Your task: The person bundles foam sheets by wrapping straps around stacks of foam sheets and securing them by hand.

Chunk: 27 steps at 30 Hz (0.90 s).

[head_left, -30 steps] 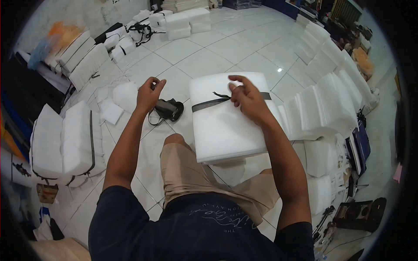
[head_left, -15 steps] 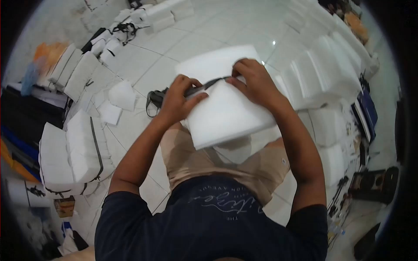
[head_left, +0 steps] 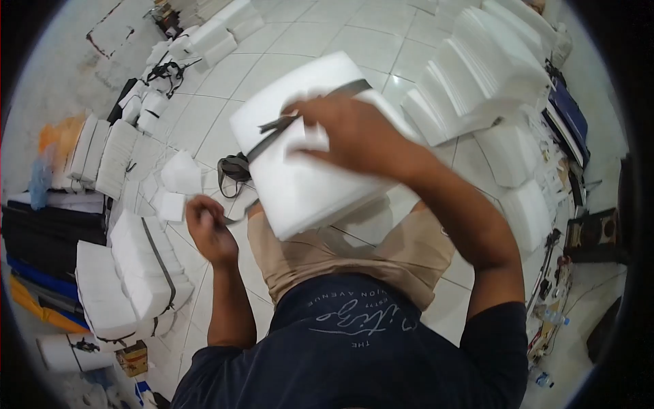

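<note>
A thick block of white foam sheets (head_left: 306,184) rests over my lap, tilted, with a dark grey strap (head_left: 266,143) around it. Short strap ends stick up from its top near a join. Over the block is my right hand (head_left: 351,133), blurred, thumb and fingers apart, close to those ends. My left hand (head_left: 212,232) is off to the block's left, fingers curled on a loose length of dark grey strap (head_left: 238,217). Beside the block's left side lies a bundle of dark strap (head_left: 234,169) on the floor.
Strapped white foam blocks (head_left: 146,266) stand at the left, near folded dark fabric (head_left: 54,232). Foam scraps (head_left: 180,174) lie on the tiles. Stacked foam sheets (head_left: 477,75) fill the right side, with a speaker-like box (head_left: 593,235) and plastic bottles (head_left: 555,317) beyond.
Both hands have parted from the strap join. My left hand has moved down and left with a strap length; my right hand has shifted left across the block. The block has turned and shifted left.
</note>
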{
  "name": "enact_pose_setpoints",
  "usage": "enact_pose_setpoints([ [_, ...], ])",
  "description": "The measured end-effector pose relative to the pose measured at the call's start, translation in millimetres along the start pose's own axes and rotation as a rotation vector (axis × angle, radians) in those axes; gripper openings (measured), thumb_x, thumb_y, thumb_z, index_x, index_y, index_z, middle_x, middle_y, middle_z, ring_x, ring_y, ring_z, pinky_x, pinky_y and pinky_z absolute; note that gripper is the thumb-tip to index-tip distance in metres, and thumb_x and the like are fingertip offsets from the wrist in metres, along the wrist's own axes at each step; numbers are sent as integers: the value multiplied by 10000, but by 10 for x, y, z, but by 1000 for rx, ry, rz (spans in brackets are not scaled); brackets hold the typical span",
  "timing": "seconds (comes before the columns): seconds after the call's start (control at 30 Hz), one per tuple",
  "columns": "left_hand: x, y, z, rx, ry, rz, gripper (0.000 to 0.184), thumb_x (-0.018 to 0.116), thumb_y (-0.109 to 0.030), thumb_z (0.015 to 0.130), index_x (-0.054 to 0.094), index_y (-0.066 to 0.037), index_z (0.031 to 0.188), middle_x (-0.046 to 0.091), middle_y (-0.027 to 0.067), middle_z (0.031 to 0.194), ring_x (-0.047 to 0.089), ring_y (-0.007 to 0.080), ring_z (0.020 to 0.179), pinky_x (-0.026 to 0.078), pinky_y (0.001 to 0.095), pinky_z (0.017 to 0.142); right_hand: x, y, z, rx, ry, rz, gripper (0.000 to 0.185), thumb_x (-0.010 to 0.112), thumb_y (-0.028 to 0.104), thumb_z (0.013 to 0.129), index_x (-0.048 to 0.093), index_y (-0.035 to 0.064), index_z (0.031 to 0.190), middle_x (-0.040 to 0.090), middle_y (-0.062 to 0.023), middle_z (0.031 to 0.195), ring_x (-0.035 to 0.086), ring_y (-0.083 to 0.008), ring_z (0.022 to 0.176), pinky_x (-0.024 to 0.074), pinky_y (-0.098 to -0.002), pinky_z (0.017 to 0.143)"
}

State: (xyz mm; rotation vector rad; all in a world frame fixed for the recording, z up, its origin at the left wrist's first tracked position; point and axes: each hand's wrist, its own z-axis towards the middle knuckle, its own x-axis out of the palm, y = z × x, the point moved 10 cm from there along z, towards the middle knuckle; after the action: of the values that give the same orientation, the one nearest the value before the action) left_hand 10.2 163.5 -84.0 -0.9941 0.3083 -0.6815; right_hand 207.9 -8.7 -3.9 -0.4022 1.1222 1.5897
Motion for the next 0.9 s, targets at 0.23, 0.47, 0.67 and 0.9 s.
enact_pose_setpoints([
  [0.23,1506,-1130,-497,-14,1100,-64,167,573,-170,833,587,-50,949,554,108,883,552,248,825,440,372,749,1038,784,-898,126,508,929,534,689,270,855,472,53,1292,650,-197,883,652,-320,861,505,-427,741],
  [0.47,1815,-399,788,300,653,645,575,725,-341,806,561,-25,1258,599,166,1098,569,316,1023,455,407,898,1867,-26,-1929,214,682,436,339,602,297,890,623,66,1138,643,-201,967,615,-390,911,482,-466,800],
  [0.67,2203,207,781,247,808,925,374,714,-383,795,692,-23,894,616,165,945,584,337,959,479,431,790,2237,-1283,-2647,607,638,159,288,578,277,908,619,-6,944,648,-210,833,612,-401,819,470,-431,719],
  [0.9,2338,312,784,102,1009,937,182,594,-145,827,687,2,882,662,208,942,641,364,880,518,456,716,2308,-1222,-2631,583,558,241,299,616,273,896,609,-23,942,646,-181,779,617,-300,704,468,-386,661],
])
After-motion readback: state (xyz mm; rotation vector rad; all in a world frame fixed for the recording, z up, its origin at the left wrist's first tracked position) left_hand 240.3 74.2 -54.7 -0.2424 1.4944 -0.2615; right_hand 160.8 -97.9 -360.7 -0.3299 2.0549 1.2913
